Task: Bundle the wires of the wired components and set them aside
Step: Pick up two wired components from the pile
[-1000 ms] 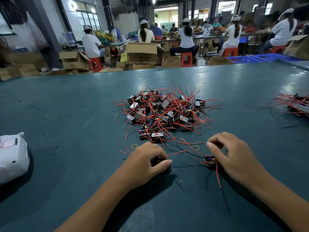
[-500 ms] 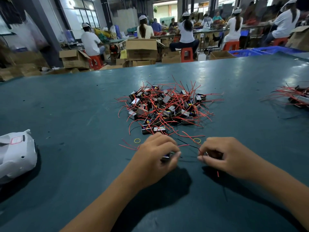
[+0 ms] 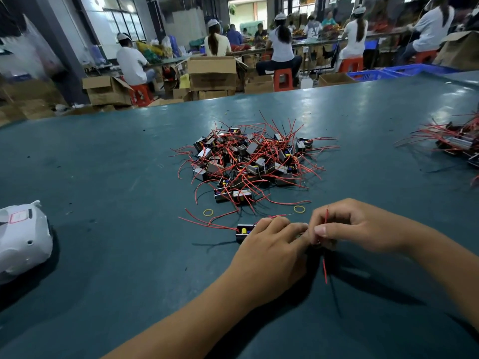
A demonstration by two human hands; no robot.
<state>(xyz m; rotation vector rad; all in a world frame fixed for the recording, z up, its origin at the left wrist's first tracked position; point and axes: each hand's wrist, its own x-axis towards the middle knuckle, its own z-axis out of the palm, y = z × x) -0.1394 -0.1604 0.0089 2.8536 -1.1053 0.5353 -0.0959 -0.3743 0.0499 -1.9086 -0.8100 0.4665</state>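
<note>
A heap of small black wired components (image 3: 248,159) with red and black wires lies in the middle of the green table (image 3: 116,177). Just in front of it my two hands meet. My left hand (image 3: 269,244) rests on a black component (image 3: 243,230) whose yellow part shows at its left side. My right hand (image 3: 355,226) pinches a red wire (image 3: 325,265) that runs between the fingers and hangs down toward me. A second component under the right hand is mostly hidden. Two yellow rubber bands (image 3: 208,212) (image 3: 299,209) lie flat beside the hands.
A white plastic shell (image 3: 23,237) sits at the left edge of the table. Another bunch of wired components (image 3: 456,143) lies at the far right. Beyond the table are cardboard boxes (image 3: 211,72), red stools and several seated people at benches.
Both hands have come together at the middle, from apart to touching. The component under my left hand now shows at its left. The red wire now hangs below my right hand.
</note>
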